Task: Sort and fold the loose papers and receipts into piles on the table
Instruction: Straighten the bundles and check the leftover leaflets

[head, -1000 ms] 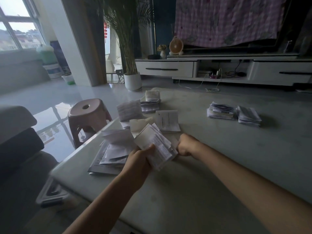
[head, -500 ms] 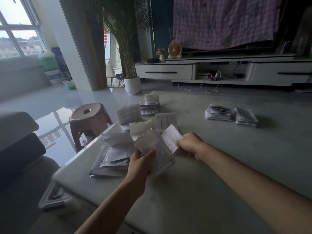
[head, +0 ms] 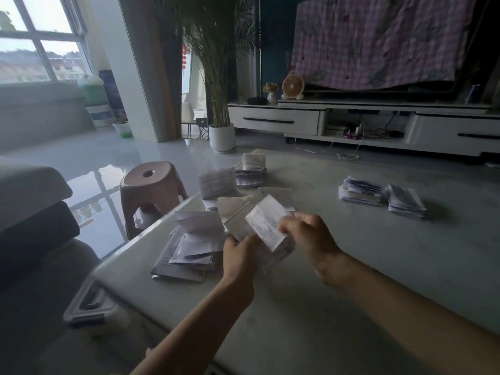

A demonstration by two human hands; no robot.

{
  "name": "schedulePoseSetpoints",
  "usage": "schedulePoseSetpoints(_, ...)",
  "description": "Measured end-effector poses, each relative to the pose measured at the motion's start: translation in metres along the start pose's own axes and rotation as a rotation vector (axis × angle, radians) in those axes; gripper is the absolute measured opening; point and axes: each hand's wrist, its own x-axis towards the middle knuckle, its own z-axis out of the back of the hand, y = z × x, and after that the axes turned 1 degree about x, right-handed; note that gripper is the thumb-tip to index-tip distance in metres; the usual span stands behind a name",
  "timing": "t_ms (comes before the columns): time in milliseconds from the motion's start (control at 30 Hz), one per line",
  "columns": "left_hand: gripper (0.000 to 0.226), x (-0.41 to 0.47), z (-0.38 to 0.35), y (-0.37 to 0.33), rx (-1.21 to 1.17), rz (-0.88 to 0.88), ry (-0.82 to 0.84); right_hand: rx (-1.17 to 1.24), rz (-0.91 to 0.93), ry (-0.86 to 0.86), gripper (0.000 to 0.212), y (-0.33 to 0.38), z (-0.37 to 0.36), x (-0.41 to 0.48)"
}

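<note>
A pale grey table [head: 351,266] fills most of the head view and carries every paper in sight. Behind it a pink checked cloth [head: 378,41] hangs over a long white cabinet [head: 273,119] against the far wall, and a grey sofa [head: 32,212] stands off the table's left end. A tall plant in a white pot [head: 221,136] stands on the floor beyond the table's far left corner, and a pink stool [head: 151,185] sits just beside the table's left edge. On the near left part of the table lies a loose heap of papers [head: 194,244], sheets overlapping at odd angles. Well apart from it, on the far right, two tidy stacks [head: 361,192] sit side by side, almost touching. At the far left a folded pile [head: 250,175] lies flat, with a printed sheet [head: 216,182] standing tilted just in front of it. Between the heap and the bare middle of the table, both hands hold a bundle of receipts [head: 273,253] raised above the surface. The left hand [head: 239,255] grasps the bundle from its lower left, thumb laid across the front. The right hand [head: 308,234] curls its fingers over the right edge of the top slip [head: 266,226] and pinches it, the slip tilted up off the bundle.
</note>
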Motion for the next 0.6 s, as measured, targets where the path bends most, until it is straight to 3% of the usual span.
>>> schedulePoseSetpoints(100, 0.031, -0.003, -0.002, -0.005, 0.024, 0.027, -0.042, -0.165, 0.069, -0.040, 0.027, -0.011, -0.009, -0.003)
schedulePoseSetpoints(200, 0.030, -0.007, -0.002, -0.006, -0.042, 0.009, 0.031, -0.345, 0.152, -0.084, 0.040, -0.021, -0.011, -0.006)
schedulePoseSetpoints(300, 0.021, -0.012, -0.004, -0.003, -0.005, -0.088, 0.146, -0.435, 0.194, -0.057, 0.025, -0.031, -0.014, -0.005)
schedulePoseSetpoints(333, 0.018, -0.012, -0.003, -0.002, 0.052, -0.134, 0.146, -0.430, 0.170, -0.058, 0.018, -0.032, -0.015, -0.004)
schedulePoseSetpoints(433, 0.026, -0.008, 0.000, 0.001, 0.146, -0.211, 0.149, -0.305, 0.088, 0.004, 0.065, -0.031, -0.010, 0.005)
schedulePoseSetpoints(467, 0.026, -0.008, 0.000, 0.001, 0.156, -0.238, 0.168, -0.263, 0.099, 0.052, 0.069, -0.028, -0.006, 0.008)
schedulePoseSetpoints(600, 0.030, -0.005, 0.001, 0.006, 0.168, -0.305, 0.266, -0.149, 0.175, 0.139, 0.053, -0.032, -0.001, 0.007)
